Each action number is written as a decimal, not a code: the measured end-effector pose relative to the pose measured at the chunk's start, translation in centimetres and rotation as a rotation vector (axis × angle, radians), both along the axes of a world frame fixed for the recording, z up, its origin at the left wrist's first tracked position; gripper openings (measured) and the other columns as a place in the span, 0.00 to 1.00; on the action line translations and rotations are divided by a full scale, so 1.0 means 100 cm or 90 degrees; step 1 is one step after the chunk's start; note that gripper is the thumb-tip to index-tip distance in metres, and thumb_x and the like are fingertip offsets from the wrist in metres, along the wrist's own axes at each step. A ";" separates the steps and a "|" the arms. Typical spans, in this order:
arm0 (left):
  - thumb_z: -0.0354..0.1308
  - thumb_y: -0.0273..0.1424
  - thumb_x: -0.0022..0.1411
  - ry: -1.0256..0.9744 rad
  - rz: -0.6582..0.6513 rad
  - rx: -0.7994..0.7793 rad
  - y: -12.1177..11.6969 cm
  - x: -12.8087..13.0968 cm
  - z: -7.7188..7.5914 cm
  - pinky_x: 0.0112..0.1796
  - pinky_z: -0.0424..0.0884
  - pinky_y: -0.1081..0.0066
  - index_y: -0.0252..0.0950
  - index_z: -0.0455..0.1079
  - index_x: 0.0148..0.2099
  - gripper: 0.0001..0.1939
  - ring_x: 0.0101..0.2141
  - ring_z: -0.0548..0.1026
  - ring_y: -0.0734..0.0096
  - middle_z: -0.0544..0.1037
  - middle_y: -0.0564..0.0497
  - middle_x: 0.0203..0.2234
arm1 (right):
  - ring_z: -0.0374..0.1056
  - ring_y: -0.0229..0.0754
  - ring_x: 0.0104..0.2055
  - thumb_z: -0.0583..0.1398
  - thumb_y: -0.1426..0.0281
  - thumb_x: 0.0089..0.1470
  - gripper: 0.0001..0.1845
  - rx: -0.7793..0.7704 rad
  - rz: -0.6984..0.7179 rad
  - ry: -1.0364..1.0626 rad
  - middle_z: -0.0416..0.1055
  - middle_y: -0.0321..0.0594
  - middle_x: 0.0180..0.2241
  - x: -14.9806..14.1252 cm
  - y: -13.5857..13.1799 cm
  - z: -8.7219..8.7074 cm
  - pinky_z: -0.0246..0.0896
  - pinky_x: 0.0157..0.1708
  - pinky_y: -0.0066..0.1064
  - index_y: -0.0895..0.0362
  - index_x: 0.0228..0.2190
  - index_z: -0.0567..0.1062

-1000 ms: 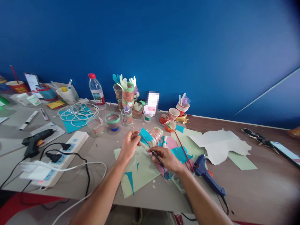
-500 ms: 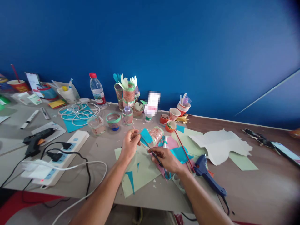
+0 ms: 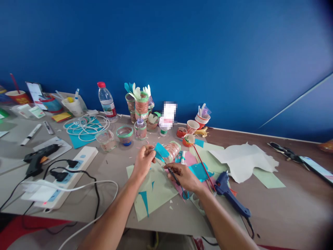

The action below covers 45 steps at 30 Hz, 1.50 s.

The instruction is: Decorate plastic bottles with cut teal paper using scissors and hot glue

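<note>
My left hand (image 3: 144, 160) pinches a small piece of blue paper (image 3: 161, 150) between thumb and fingertips. My right hand (image 3: 183, 176) is closed around dark scissors (image 3: 173, 175), whose blades point up and left to the lower edge of that paper. Whether the blades are parted is too small to tell. Beneath both hands lies a pale green sheet (image 3: 156, 192) with a pointed blue paper scrap (image 3: 144, 202) on it. Just behind the paper, a ribbed clear bottle piece (image 3: 173, 151) with pinkish-brown bands rests on its side.
At right lie a blue glue gun (image 3: 230, 196), a red stick (image 3: 203, 165) and torn white paper (image 3: 244, 161). A power strip (image 3: 75, 173) with cables and a black glue gun (image 3: 37, 158) occupy the left. Decorated cups and a water bottle (image 3: 107, 104) stand along the blue wall.
The blue paper has tilted slightly in my left hand, and a tiny blue bit now shows below that hand. Both hands keep nearly the same place; the view has shifted a little.
</note>
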<state>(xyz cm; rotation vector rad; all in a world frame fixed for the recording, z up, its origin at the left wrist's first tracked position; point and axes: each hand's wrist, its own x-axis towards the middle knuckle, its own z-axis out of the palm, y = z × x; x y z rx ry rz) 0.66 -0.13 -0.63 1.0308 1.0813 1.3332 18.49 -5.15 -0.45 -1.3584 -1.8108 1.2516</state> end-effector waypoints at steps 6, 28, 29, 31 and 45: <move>0.63 0.36 0.47 -0.008 -0.031 -0.020 -0.003 0.001 0.002 0.21 0.62 0.77 0.34 0.65 0.38 0.17 0.18 0.68 0.79 0.71 0.58 0.20 | 0.52 0.33 0.23 0.58 0.64 0.51 0.17 0.017 -0.010 0.011 0.63 0.33 0.23 0.000 0.000 0.002 0.48 0.23 0.26 0.59 0.40 0.76; 0.64 0.43 0.48 -0.108 -0.030 -0.027 -0.005 0.002 0.001 0.33 0.68 0.71 0.37 0.69 0.36 0.18 0.29 0.72 0.72 0.74 0.54 0.27 | 0.46 0.32 0.23 0.60 0.47 0.47 0.29 -0.065 0.025 0.183 0.54 0.30 0.22 0.003 -0.001 0.010 0.42 0.22 0.26 0.59 0.39 0.73; 0.65 0.42 0.47 -0.085 -0.015 -0.021 -0.004 0.001 0.000 0.32 0.67 0.72 0.37 0.69 0.35 0.18 0.28 0.71 0.72 0.73 0.54 0.27 | 0.47 0.32 0.23 0.60 0.46 0.46 0.30 -0.067 0.033 0.180 0.55 0.31 0.22 0.003 -0.001 0.010 0.43 0.23 0.26 0.59 0.38 0.73; 0.66 0.40 0.46 -0.046 -0.020 -0.013 -0.003 0.001 0.000 0.31 0.65 0.73 0.35 0.69 0.32 0.16 0.27 0.69 0.74 0.72 0.55 0.24 | 0.47 0.32 0.23 0.60 0.46 0.46 0.30 -0.064 0.042 0.179 0.56 0.31 0.22 0.003 -0.001 0.009 0.43 0.23 0.26 0.59 0.38 0.74; 0.62 0.38 0.47 0.030 -0.112 -0.018 -0.011 0.001 0.011 0.32 0.65 0.72 0.35 0.69 0.28 0.11 0.27 0.69 0.73 0.72 0.55 0.22 | 0.47 0.32 0.22 0.61 0.45 0.46 0.31 -0.052 0.010 0.226 0.52 0.29 0.20 0.004 0.001 0.002 0.44 0.23 0.26 0.59 0.40 0.73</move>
